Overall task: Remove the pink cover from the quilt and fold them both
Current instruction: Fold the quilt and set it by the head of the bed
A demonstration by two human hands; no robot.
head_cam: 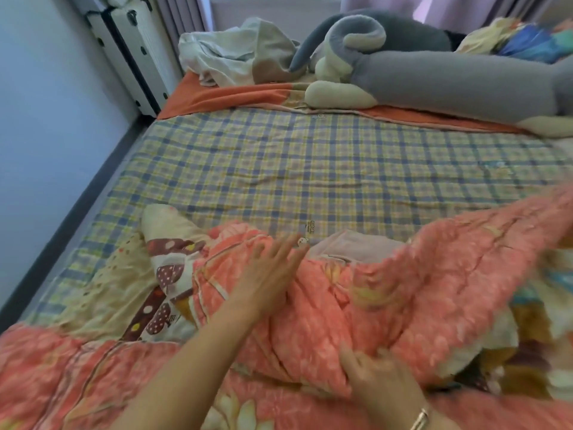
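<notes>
The pink flowered cover (434, 274) lies bunched across the near part of the bed, running from the lower left up to the right edge. A cream quilt with brown spotted patches (161, 274) shows from under it at the left. My left hand (266, 274) lies on the pink cover with its fingers spread and straight. Lower down, my right hand (375, 377) has its fingers curled into a fold of the pink cover; a bracelet is on that wrist. The picture is blurred by motion.
A blue and yellow checked sheet (310, 169) covers the mattress. A long grey plush toy (434, 82), a crumpled beige cloth (235, 54) and an orange sheet (229, 94) lie at the far end. A wall (46, 119) runs along the left.
</notes>
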